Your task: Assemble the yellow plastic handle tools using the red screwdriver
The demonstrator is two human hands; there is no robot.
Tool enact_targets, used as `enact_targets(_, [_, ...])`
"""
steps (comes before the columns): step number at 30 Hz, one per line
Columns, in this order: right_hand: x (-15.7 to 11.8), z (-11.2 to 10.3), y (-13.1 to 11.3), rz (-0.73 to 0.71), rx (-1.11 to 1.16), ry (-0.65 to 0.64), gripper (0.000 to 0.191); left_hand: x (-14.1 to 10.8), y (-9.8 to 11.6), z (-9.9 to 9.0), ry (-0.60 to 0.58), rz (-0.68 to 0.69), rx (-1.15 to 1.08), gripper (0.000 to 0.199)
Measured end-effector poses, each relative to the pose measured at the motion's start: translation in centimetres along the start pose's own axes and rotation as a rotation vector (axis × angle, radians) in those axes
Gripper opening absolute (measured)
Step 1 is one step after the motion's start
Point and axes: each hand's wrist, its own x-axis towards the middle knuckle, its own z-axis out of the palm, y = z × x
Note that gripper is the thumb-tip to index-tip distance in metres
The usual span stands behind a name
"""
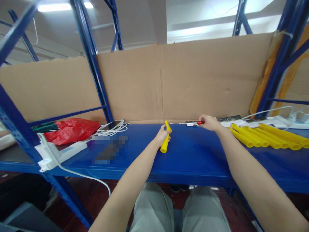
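My left hand [163, 135] is closed round a yellow tube [164, 145], whose upper end is cut to a narrow tip and whose round lower end points toward me. Further right, near the back of the blue shelf [190, 161], my right hand [208, 123] pinches a small red object [201, 122]; its far part is too small to make out. Several more yellow tubes [265, 137] lie side by side to the right of my right forearm.
A red plastic bag [72, 129], a coiled white cable [116, 128] and a white power strip [72, 152] lie at the left. Brown cardboard [205, 77] stands along the back between blue posts [93, 61]. White items [280, 121] lie at the back right.
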Motion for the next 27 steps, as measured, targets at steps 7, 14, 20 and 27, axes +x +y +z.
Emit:
enact_targets(7, [0.19,0.19,-0.06,-0.047,-0.018,0.014,0.010,0.51,-0.32,-0.16,-0.014,0.001,-0.030,0.059])
enact_targets(14, [0.28,0.41,0.24,-0.044,-0.014,0.024,0.008,0.13,-0.07,0.03,-0.002,-0.002,0.000,0.057])
enact_targets(20, [0.35,0.44,0.43,-0.077,0.004,0.031,0.008,-0.17,0.12,0.14,0.008,-0.002,-0.003,0.057])
enact_targets(27, [0.30,0.40,0.20,-0.046,-0.010,0.021,0.008,-0.39,0.29,0.27,0.004,0.003,0.018,0.057])
